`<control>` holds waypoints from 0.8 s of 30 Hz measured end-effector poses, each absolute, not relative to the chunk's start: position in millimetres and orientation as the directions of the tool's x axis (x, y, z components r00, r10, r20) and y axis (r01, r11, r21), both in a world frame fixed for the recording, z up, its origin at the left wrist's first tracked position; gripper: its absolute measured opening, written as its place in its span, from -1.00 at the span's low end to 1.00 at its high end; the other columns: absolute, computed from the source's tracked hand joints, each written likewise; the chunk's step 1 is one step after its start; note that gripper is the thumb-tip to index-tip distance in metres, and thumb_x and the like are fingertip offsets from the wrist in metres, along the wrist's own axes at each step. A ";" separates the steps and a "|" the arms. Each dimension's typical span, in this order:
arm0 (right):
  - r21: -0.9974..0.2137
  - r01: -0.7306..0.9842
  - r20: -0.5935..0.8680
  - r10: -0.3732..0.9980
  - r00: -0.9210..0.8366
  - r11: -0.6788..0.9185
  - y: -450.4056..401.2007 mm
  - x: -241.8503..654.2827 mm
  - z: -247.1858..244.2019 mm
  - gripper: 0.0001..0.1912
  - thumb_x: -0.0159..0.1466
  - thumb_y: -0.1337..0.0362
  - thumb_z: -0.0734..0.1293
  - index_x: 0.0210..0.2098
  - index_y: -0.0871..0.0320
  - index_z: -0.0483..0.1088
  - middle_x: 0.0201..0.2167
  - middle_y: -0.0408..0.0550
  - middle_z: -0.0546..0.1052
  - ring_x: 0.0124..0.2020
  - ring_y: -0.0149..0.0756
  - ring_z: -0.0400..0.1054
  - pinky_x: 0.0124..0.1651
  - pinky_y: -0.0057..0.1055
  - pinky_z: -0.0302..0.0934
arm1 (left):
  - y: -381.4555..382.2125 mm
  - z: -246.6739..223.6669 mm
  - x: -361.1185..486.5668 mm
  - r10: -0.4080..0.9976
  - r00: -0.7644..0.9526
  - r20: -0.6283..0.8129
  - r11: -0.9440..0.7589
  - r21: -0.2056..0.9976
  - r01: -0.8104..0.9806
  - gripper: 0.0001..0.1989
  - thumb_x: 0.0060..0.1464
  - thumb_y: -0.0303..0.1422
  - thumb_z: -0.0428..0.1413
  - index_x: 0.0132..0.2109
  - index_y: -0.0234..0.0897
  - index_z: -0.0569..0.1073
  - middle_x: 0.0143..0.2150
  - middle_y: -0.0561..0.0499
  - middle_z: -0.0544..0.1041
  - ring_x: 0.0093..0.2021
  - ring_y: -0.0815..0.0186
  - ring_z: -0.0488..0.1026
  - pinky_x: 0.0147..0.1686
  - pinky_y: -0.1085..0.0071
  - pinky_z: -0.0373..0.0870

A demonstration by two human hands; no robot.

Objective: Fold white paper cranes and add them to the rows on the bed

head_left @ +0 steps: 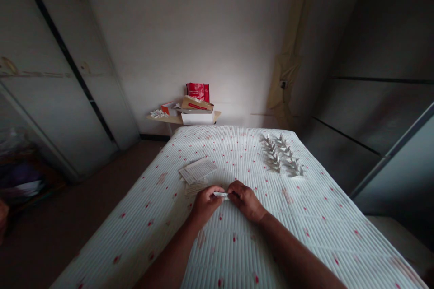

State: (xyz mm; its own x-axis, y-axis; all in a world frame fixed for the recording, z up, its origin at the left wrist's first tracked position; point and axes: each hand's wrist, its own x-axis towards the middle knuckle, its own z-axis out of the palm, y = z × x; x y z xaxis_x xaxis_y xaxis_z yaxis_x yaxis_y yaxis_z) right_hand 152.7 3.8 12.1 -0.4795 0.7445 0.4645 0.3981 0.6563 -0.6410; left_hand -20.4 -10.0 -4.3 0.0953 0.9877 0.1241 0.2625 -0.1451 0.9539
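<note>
I'm pinching a small, narrow piece of white folded paper (220, 194) between both hands, in the lower centre of the frame.
My left hand (207, 201) is gripping its left end, my right hand (247, 200) its right, over a red-flecked, white ribbed bedspread (332, 244). I'm risking a tear or skewed crease if I'm pulling unevenly; a straying right hand could topple the pale folded-paper figures (275, 161) that are standing right of centre.
</note>
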 end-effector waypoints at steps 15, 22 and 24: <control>-0.605 0.393 0.507 0.716 -0.480 0.692 4.8 150.4 9.8 -0.87 0.22 0.42 0.16 -0.38 0.12 0.30 -0.41 -0.08 0.40 -0.32 -0.33 0.31 0.02 -0.26 0.14 | -12.6 3.7 -17.0 0.993 0.076 0.094 -0.112 0.951 0.289 -0.71 -0.25 -0.48 0.02 -0.28 -0.33 0.49 -0.42 0.05 0.49 -0.43 0.38 0.35 -0.43 0.53 0.23; -0.607 0.392 0.502 0.716 -0.485 0.691 5.9 150.7 8.4 -0.87 0.23 0.41 0.15 -0.38 0.12 0.30 -0.41 -0.07 0.39 -0.29 -0.32 0.30 -0.03 -0.30 0.17 | -13.5 3.8 -17.0 0.994 0.082 0.077 -0.097 0.955 0.279 -0.69 -0.25 -0.49 0.03 -0.25 -0.33 0.47 -0.48 0.08 0.46 -0.44 0.38 0.35 -0.43 0.53 0.23; -0.630 0.379 0.496 0.727 -0.475 0.678 6.4 150.9 7.5 -0.88 0.23 0.41 0.16 -0.39 0.12 0.29 -0.42 -0.08 0.39 -0.30 -0.33 0.30 -0.05 -0.32 0.18 | -13.7 4.5 -16.7 0.993 0.088 0.077 -0.098 0.958 0.269 -0.70 -0.25 -0.49 0.03 -0.26 -0.33 0.47 -0.47 0.08 0.46 -0.43 0.37 0.36 -0.42 0.52 0.24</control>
State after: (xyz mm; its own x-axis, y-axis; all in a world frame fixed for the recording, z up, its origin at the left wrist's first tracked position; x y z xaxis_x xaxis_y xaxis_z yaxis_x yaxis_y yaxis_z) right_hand 150.9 6.4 7.5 -0.4751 0.7268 0.4960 0.3792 0.6778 -0.6299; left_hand -16.7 -13.7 4.5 0.0875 0.9932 0.0771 0.2690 -0.0981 0.9581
